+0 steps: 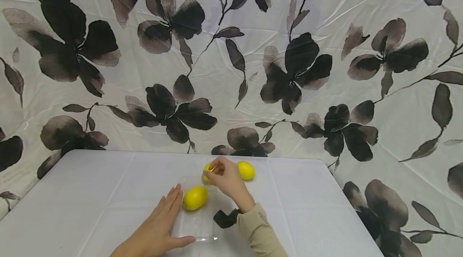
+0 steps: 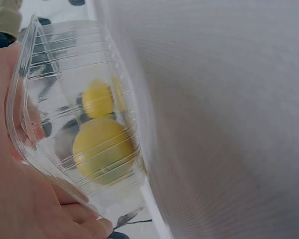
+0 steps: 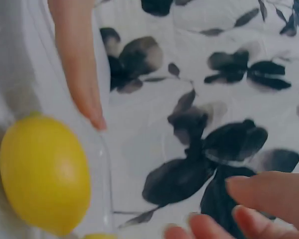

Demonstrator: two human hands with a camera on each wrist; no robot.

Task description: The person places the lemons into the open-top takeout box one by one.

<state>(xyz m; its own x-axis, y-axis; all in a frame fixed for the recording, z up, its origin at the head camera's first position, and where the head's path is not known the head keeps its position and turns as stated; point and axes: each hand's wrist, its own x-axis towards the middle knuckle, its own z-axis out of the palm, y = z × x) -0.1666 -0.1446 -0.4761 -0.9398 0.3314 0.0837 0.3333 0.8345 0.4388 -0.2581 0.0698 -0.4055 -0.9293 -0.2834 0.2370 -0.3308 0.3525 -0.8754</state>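
Note:
A clear plastic container (image 1: 195,225) lies on the white table, with a yellow lemon (image 1: 195,198) in it. My left hand (image 1: 159,221) rests along the container's left side, fingers straight and thumb across its near end. The left wrist view shows that palm beside the ribbed clear wall (image 2: 45,55), with yellow lemons visible through it. My right hand (image 1: 228,176) hovers by the container's far end, partly covering a second lemon (image 1: 207,173); whether that lemon is inside cannot be told. In the right wrist view, the right fingers (image 3: 259,219) are loosely bent with nothing between them.
A third lemon (image 1: 246,170) lies on the table (image 1: 300,200) to the right of the right hand. A black object (image 1: 225,219) sits by the right sleeve's cuff. Behind the table hangs a white cloth (image 1: 231,68) with dark flowers.

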